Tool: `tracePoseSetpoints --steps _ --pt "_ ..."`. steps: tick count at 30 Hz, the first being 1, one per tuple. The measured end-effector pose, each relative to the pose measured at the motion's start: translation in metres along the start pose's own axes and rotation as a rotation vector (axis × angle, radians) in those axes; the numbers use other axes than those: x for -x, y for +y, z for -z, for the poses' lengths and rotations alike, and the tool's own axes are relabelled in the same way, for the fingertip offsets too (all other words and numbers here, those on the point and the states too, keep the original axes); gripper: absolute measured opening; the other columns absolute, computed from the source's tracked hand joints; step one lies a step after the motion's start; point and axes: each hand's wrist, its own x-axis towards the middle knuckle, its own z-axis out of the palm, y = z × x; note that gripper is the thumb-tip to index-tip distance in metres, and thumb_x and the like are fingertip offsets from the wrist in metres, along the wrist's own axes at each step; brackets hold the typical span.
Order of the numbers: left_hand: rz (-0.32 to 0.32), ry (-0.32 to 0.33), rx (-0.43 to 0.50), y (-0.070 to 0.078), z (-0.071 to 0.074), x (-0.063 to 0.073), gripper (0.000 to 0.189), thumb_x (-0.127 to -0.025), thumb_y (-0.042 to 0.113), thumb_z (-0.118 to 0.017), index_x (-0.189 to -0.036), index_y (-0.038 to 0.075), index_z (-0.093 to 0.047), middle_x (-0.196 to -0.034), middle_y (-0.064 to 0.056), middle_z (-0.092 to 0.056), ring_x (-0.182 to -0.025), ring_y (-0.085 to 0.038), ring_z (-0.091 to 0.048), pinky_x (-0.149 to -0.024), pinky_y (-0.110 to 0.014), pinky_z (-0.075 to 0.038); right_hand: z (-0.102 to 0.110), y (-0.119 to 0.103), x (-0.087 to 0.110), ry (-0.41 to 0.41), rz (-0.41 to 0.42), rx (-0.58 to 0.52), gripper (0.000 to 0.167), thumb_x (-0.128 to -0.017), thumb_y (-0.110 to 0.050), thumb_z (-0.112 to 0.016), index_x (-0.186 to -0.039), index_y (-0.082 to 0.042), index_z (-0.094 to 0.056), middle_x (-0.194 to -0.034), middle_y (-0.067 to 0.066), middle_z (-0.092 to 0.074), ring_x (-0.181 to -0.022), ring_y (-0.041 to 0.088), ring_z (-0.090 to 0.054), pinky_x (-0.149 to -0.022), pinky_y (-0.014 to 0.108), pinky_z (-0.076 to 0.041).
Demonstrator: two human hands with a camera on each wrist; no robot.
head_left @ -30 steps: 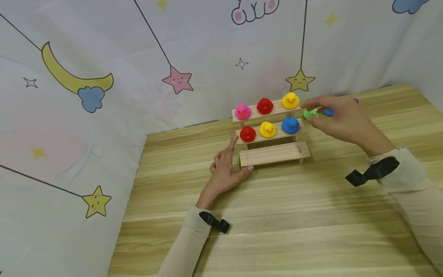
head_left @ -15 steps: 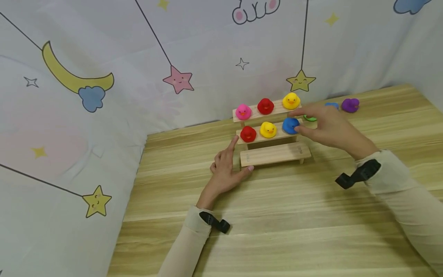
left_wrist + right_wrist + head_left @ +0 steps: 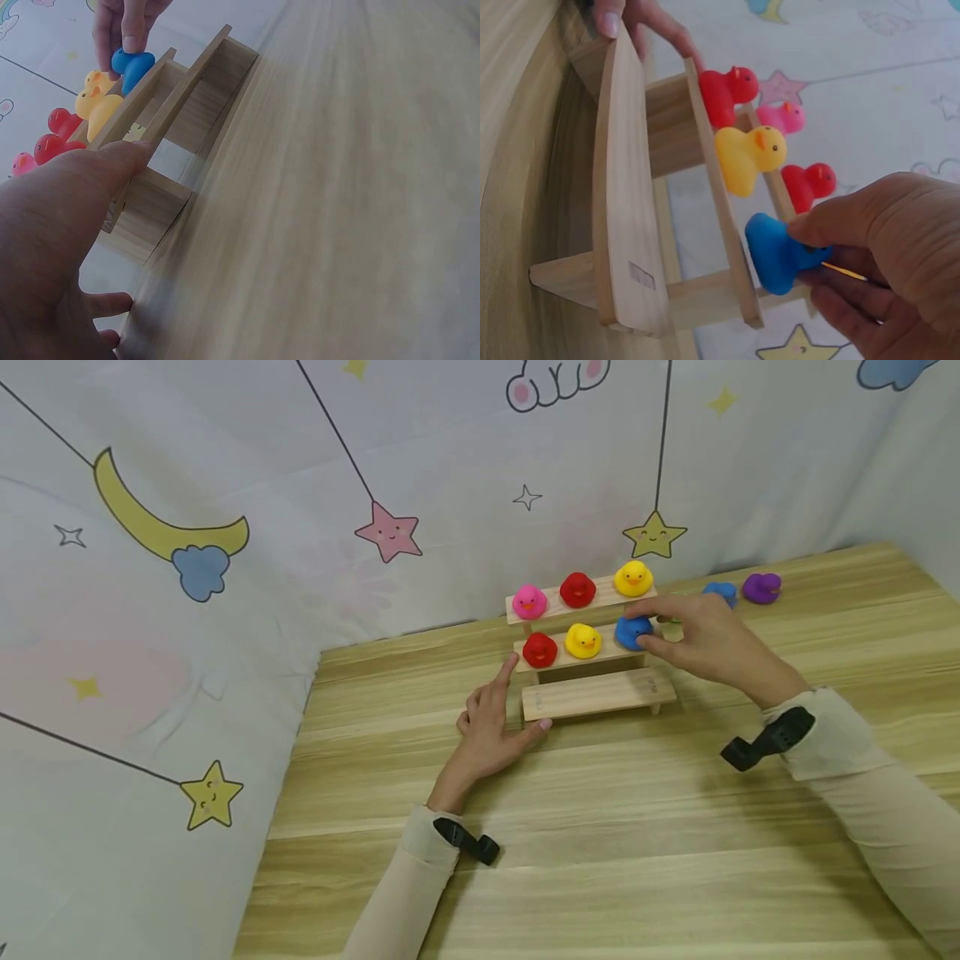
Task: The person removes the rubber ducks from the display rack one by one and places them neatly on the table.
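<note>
A three-step wooden stand point(image 3: 598, 693) holds rubber ducks on its upper two steps; the lowest step is bare. My right hand point(image 3: 712, 639) pinches the blue duck point(image 3: 772, 253) at the right end of the middle step, thumb on one side and fingers on the other. Beside it sit a yellow duck point(image 3: 583, 642) and a red duck point(image 3: 539, 650). At the stand's left end, my left hand point(image 3: 489, 735) touches the middle step with its index finger and the lowest step's front edge with its thumb point(image 3: 124, 159).
Along the top step are a pink duck point(image 3: 529, 602), a second red duck point(image 3: 578, 590) and a second yellow duck point(image 3: 633, 578). Right of the stand, a purple duck point(image 3: 762, 587) and another blue duck point(image 3: 722, 593) lie on the table point(image 3: 600, 843), with a green one mostly hidden.
My right hand has come left from beside the green duck and now pinches the blue duck on the middle step. The left hand has stayed at the stand.
</note>
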Motion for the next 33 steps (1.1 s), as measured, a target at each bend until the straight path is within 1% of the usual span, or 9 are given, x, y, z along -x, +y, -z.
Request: tracePoseSetpoints --steps 4,8,11,14,16,20,24,28,33 --pt "-0.002 0.004 0.001 0.000 0.000 0.000 0.105 -0.098 0.053 -0.073 -0.169 0.054 0.003 -0.179 -0.002 -0.023 -0.158 -0.047 -0.015 -0.108 -0.073 -0.017 0.002 -0.002 0.001 0.037 0.008 0.007 0.036 -0.094 -0.010 -0.083 -0.129 -0.011 -0.077 -0.125 0.017 -0.080 -0.114 0.041 -0.076 -0.088 0.043 -0.053" --pt "0.001 0.004 -0.004 0.000 0.000 0.000 0.105 -0.098 0.053 -0.074 -0.169 0.053 0.003 -0.179 -0.002 -0.023 -0.158 -0.047 -0.016 -0.108 -0.073 -0.017 0.004 -0.003 0.003 0.069 0.018 0.000 0.034 -0.093 -0.011 -0.084 -0.127 -0.013 -0.078 -0.124 0.012 -0.081 -0.113 0.035 -0.077 -0.090 0.034 -0.053" --pt "0.004 0.001 -0.009 0.000 0.000 0.000 0.105 -0.098 0.054 -0.073 -0.169 0.054 0.003 -0.179 -0.002 -0.023 -0.158 -0.046 -0.016 -0.109 -0.073 -0.017 0.005 0.000 0.004 0.098 0.029 -0.023 0.033 -0.093 -0.011 -0.085 -0.125 -0.014 -0.079 -0.122 0.009 -0.082 -0.112 0.034 -0.076 -0.094 0.022 -0.049" --pt "0.003 0.000 -0.007 0.000 0.000 0.000 0.105 -0.098 0.054 -0.074 -0.170 0.053 0.003 -0.179 -0.001 -0.022 -0.159 -0.045 -0.015 -0.109 -0.073 -0.017 0.007 0.001 0.004 0.134 0.048 -0.041 0.033 -0.091 -0.009 -0.086 -0.123 -0.013 -0.080 -0.118 0.008 -0.083 -0.108 0.032 -0.076 -0.093 0.010 -0.044" --pt "0.002 0.001 -0.005 0.001 0.000 0.000 0.105 -0.097 0.054 -0.074 -0.170 0.052 0.002 -0.179 -0.001 -0.023 -0.159 -0.045 -0.015 -0.109 -0.073 -0.017 0.008 0.001 0.005 0.162 0.065 -0.044 0.034 -0.089 -0.006 -0.087 -0.122 -0.011 -0.080 -0.116 0.008 -0.083 -0.106 0.030 -0.076 -0.092 0.005 -0.041" --pt "0.003 0.002 0.001 0.001 0.000 0.001 0.105 -0.097 0.054 -0.074 -0.170 0.052 0.002 -0.179 0.000 -0.023 -0.159 -0.045 -0.015 -0.109 -0.072 -0.016 0.010 0.002 0.007 0.204 0.081 -0.033 0.037 -0.087 -0.003 -0.088 -0.122 -0.011 -0.080 -0.115 0.009 -0.083 -0.100 0.029 -0.073 -0.090 0.004 -0.040" --pt "0.001 0.004 0.002 0.001 0.000 0.001 0.105 -0.098 0.053 -0.073 -0.170 0.051 0.002 -0.179 -0.001 -0.023 -0.159 -0.045 -0.015 -0.110 -0.072 -0.016 0.012 0.004 0.008 0.220 0.081 -0.007 0.037 -0.086 -0.003 -0.088 -0.121 -0.011 -0.081 -0.113 0.010 -0.084 -0.095 0.022 -0.069 -0.087 0.005 -0.040" --pt "0.003 0.004 0.002 0.001 0.001 0.000 0.104 -0.098 0.052 -0.074 -0.170 0.051 0.002 -0.179 -0.001 -0.023 -0.159 -0.045 -0.014 -0.110 -0.073 -0.016 0.014 0.006 0.008 0.233 0.081 0.005 0.039 -0.085 -0.002 -0.089 -0.122 -0.011 -0.081 -0.112 0.010 -0.084 -0.094 0.009 -0.065 -0.085 0.005 -0.040" --pt "0.008 0.001 0.004 0.001 0.000 0.000 0.105 -0.097 0.053 -0.074 -0.169 0.055 0.003 -0.179 -0.001 -0.023 -0.159 -0.045 -0.014 -0.110 -0.073 -0.016 0.015 0.009 0.011 0.242 0.072 -0.025 0.042 -0.084 0.000 -0.089 -0.124 -0.011 -0.081 -0.116 0.013 -0.083 -0.098 -0.008 -0.061 -0.086 0.002 -0.041"
